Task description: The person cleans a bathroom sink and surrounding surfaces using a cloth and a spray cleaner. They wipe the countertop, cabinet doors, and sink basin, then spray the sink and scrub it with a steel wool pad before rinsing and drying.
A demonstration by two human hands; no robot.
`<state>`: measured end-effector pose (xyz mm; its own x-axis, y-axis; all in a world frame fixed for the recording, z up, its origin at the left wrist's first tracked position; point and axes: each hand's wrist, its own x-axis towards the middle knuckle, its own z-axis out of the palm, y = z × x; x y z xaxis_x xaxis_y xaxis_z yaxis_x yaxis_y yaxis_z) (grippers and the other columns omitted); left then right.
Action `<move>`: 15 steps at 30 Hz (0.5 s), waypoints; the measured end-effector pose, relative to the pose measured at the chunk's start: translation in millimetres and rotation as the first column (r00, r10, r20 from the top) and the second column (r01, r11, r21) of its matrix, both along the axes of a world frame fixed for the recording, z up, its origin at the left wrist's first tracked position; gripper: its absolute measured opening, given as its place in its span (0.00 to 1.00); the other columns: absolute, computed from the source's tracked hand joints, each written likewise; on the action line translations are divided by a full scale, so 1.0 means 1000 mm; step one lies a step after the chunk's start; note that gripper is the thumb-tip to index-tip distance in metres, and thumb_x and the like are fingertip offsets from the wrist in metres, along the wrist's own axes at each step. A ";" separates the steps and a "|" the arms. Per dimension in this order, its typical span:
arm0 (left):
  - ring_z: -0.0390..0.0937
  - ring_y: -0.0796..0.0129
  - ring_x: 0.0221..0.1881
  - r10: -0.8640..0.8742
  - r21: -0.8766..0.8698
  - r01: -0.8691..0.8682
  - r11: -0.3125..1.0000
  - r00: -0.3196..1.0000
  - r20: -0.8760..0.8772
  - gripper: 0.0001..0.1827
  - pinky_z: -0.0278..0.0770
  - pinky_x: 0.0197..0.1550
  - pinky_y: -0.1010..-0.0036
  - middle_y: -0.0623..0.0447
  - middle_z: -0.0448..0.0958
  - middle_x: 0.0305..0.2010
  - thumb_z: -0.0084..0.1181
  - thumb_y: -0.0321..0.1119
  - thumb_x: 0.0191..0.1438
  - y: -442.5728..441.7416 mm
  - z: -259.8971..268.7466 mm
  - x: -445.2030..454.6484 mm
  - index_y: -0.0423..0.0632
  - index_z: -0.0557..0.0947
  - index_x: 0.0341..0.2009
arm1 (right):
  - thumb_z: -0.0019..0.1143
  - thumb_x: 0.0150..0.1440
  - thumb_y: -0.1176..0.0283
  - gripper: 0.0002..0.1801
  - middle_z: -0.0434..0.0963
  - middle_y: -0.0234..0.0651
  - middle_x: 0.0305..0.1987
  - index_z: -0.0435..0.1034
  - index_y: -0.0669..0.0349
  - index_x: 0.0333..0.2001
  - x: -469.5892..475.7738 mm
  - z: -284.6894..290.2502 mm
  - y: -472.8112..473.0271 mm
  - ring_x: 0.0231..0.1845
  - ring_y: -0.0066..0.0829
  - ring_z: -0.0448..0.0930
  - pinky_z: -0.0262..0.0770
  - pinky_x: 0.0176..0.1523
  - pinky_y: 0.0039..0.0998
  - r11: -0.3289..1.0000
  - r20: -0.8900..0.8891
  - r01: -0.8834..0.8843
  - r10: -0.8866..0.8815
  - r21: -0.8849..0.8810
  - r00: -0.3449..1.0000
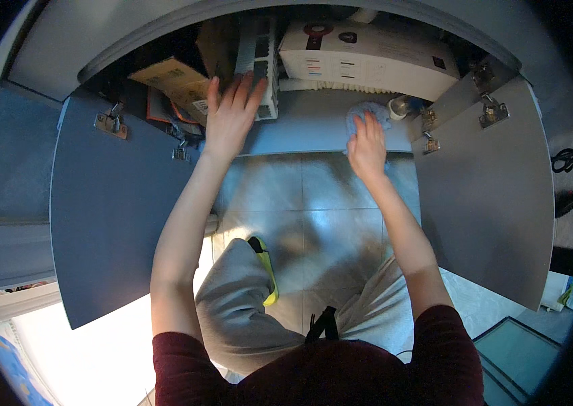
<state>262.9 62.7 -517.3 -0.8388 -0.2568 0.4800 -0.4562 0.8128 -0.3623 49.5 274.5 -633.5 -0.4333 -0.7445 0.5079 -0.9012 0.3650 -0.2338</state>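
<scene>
Inside an open low cabinet, my right hand (369,147) lies over a light-blue cloth (355,115), pressing it on the cabinet floor (311,127). Just right of the cloth is a small round container (398,108) with a white rim. My left hand (230,111) reaches in with its fingers spread against a narrow white-and-dark box (267,96). Left of those fingers leans a brown cardboard box (175,83), bearing a label. My left fingers cover part of the boxes, so how firmly they touch cannot be told.
A long white printed box (367,66) fills the back right, with a ribbed pale hose (347,87) below it. Two hinged doors, left (124,203) and right (484,188), stand open beside my arms. Tiled floor (317,228) lies below; a glass-topped dark frame (519,350) is at lower right.
</scene>
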 end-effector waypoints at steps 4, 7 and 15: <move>0.69 0.62 0.59 -0.010 0.014 0.010 1.000 0.999 0.041 0.45 0.40 0.70 0.44 0.52 0.67 0.60 0.68 0.37 0.41 -0.004 0.010 -0.005 0.59 0.63 0.65 | 0.53 0.49 0.73 0.27 0.67 0.48 0.61 0.66 0.60 0.56 0.067 -0.012 -0.039 0.65 0.48 0.64 0.55 0.69 0.47 0.980 0.045 -0.191 0.194 -0.049 0.980; 0.70 0.61 0.57 -0.015 0.004 0.014 1.000 0.997 0.079 0.43 0.38 0.70 0.44 0.52 0.70 0.56 0.68 0.38 0.40 -0.008 0.018 0.001 0.59 0.65 0.64 | 0.54 0.48 0.72 0.25 0.70 0.45 0.57 0.69 0.59 0.53 0.128 -0.022 -0.084 0.62 0.46 0.67 0.57 0.68 0.46 0.940 -0.053 -0.331 0.327 -0.087 0.943; 0.74 0.65 0.53 -0.112 -0.010 0.113 0.994 0.991 0.076 0.27 0.37 0.71 0.47 0.53 0.73 0.53 0.56 0.32 0.47 -0.004 0.028 -0.025 0.57 0.73 0.55 | 0.49 0.52 0.67 0.20 0.69 0.42 0.58 0.70 0.55 0.51 0.204 -0.089 -0.203 0.61 0.40 0.68 0.55 0.69 0.42 0.980 -0.691 -0.197 0.158 0.023 0.705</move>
